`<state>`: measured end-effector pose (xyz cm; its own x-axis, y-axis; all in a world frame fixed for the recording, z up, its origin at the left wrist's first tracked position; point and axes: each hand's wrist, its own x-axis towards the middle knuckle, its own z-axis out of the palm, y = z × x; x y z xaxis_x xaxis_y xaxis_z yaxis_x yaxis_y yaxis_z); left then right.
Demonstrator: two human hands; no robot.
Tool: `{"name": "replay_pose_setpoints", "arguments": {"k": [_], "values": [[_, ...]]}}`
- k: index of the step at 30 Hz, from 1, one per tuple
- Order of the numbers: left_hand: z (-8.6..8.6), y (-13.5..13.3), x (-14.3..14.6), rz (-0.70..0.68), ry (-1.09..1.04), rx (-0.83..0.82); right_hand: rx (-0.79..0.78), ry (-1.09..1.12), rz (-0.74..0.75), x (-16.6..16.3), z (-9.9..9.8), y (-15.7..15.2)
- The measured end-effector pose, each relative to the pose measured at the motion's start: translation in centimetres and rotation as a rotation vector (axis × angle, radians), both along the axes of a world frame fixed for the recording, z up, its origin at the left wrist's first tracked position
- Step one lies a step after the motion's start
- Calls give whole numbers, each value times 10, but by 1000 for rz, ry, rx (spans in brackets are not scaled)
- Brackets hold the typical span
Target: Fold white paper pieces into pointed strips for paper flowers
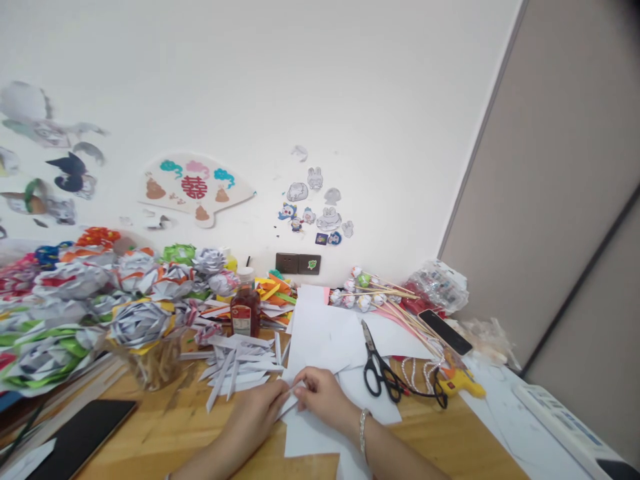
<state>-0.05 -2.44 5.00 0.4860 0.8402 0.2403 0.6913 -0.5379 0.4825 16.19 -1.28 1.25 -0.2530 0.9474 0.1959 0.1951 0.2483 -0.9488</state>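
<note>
A: Where is the paper piece (288, 404)?
B: Pinched between the left hand (257, 407) and right hand (324, 398), white sheets (311, 437) beneath them.
A: How will it handle?
B: Likely light, easily creased; best held by its edges.

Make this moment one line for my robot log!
left hand: holding white paper | right hand: same paper | scissors: lying unheld

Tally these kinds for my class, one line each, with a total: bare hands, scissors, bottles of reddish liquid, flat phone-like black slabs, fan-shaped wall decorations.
Hands: 2 (left hand, right hand)
Scissors: 1 pair
Bottle of reddish liquid: 1
Black slabs: 2 (left slab, right slab)
Fan-shaped wall decoration: 1
Total: 7
</note>
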Motion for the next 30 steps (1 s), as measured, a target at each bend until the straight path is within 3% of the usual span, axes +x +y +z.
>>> {"name": "replay_pose_setpoints", "arguments": {"k": [11,30], "values": [[-5,4,-2,-18,-54,-15,-6,39,60,1,3,-1],[-2,1,-1,-18,-79,-31,10,27,-40,-1,-4,2]]}}
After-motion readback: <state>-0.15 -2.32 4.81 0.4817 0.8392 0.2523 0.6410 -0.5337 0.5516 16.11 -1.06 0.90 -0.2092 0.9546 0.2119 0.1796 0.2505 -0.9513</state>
